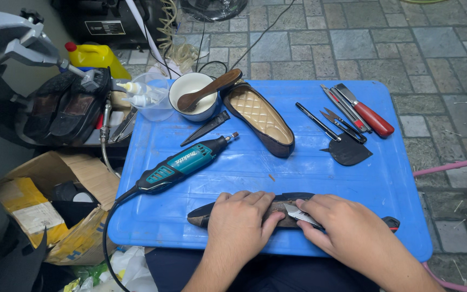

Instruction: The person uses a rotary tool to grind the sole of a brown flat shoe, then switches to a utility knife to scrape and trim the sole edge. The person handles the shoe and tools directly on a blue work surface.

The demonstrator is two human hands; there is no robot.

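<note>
- Here, from the head view, my left hand (pixel 241 219) presses a dark flat shoe (pixel 277 210) down on its side at the near edge of the blue bench (pixel 309 167), fingers clenched over its middle.
- My right hand (pixel 347 230) grips a knife (pixel 301 214), its blade lying on the shoe's upper edge.
- I judge the shoe light and soft, likely to flex or slide, so the middle is the place to pin it.
- The rotary tool (pixel 182 165) and the other shoe (pixel 259 116) lie well apart.
</note>
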